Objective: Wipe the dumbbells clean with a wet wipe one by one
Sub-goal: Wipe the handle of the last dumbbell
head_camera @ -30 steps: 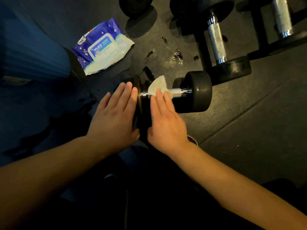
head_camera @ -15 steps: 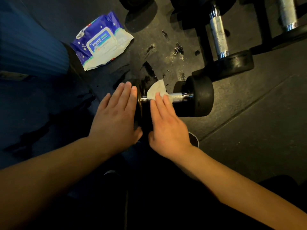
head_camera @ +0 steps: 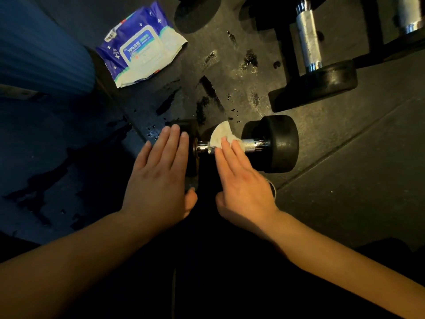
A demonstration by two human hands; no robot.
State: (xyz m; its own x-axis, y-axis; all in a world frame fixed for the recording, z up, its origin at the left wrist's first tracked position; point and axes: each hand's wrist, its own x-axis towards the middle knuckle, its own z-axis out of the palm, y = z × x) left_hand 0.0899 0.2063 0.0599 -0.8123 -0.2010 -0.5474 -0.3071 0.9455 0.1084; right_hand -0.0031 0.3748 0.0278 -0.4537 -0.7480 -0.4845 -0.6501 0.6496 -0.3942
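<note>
Dumbbell point(head_camera: 271, 143) cleaning is taking place on a dark rubber gym floor point(head_camera: 345, 192), where the weight is lying on its side directly in front of the person, its chrome handle running left to right between two black round heads. A right hand point(head_camera: 241, 180) is pressing a crumpled white wet wipe point(head_camera: 222, 135) flat against the middle of that handle, fingers stretched out straight and close together over the wipe rather than curled around the bar. A left hand point(head_camera: 161, 178) is lying open and flat, fingers extended side by side, over the dumbbell's left head, gripping nothing. Beyond the dumbbell's right head, a second dumbbell point(head_camera: 319, 74) is resting with its chrome handle pointing away from the person, its near black head just apart from the one being wiped. A third chrome handle point(head_camera: 409, 17) is showing farther right of it, at the frame's edge. Beyond the dumbbell and to its left, a blue and white pack of wipes point(head_camera: 140, 46) is lying flat on the floor. Wet patches point(head_camera: 249, 58) are glistening on the floor between the pack and the dumbbells. A blue ribbed cylinder point(head_camera: 41, 56) is sitting left of the pack.
</note>
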